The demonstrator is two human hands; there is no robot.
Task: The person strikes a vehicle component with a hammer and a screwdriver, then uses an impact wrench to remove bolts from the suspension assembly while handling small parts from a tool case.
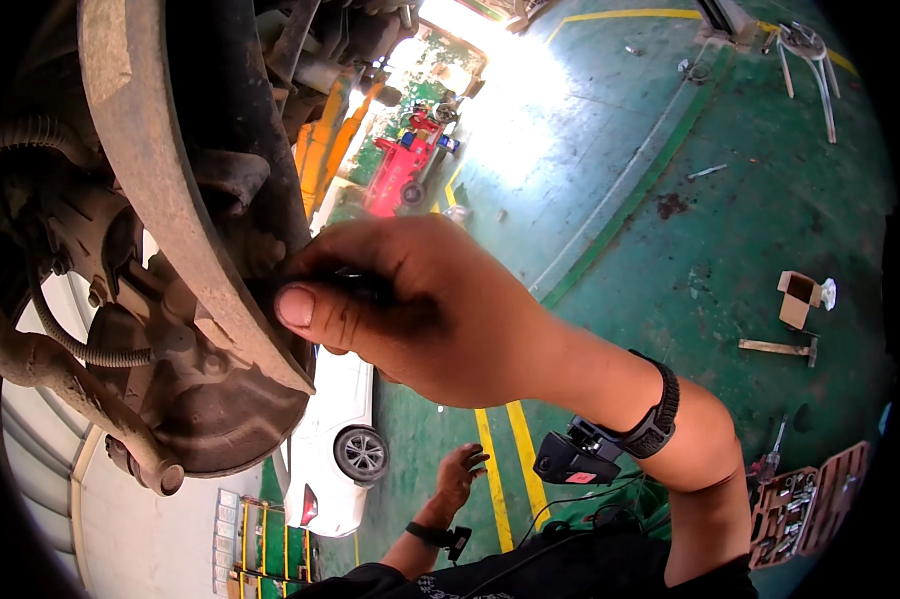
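Observation:
My right hand (415, 309) is closed in a pinch beside the curved, rusty metal arm (170, 190) of a vehicle's underside. Something black shows between its thumb and forefinger, but the fingers and shadow hide what it is. Just left of that hand hangs a round, rust-brown metal disc or shield (235, 429). A ribbed hose (90, 349) runs across the dark parts beside it. Lower down, well apart from the vehicle parts, my left hand (460, 475) is open with fingers loosely bent, and nothing shows in it. Straps with small black devices circle both wrists.
Behind the parts stand a white car (340, 439), orange metal arms (325, 140) and a red wheeled machine (400, 170). On the green floor at right lie a hammer (779, 347), a cardboard box (797, 298) and an opened tool case (804, 504). Cables hang near my right forearm.

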